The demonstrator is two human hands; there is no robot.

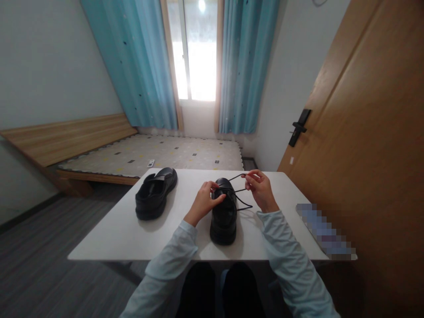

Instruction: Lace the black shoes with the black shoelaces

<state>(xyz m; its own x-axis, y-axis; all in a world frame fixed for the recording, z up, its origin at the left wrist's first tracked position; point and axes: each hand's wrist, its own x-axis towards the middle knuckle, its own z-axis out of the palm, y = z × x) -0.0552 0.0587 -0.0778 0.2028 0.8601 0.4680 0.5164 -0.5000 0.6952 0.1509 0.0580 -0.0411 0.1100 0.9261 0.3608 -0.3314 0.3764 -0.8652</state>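
Note:
A black shoe (224, 223) stands on the white table in front of me, its toe pointing away. My left hand (204, 199) rests on the upper of this shoe near the lacing, thumb and fingers apart. Right of the shoe, my right hand (260, 187) is raised a little over the table, its fingertips pinched on a black shoelace (236, 177). The lace runs from the shoe to those fingers, and a further loop of it hangs to the right of the shoe. A second black shoe (152, 201) stands at the left, untouched.
The white table (109, 238) has a blurred flat item (326, 232) at its right edge. Beyond it is a bed (179, 152) with a small white object (151, 163) on it. A wooden door (371, 132) stands on the right; my knees are below the near edge.

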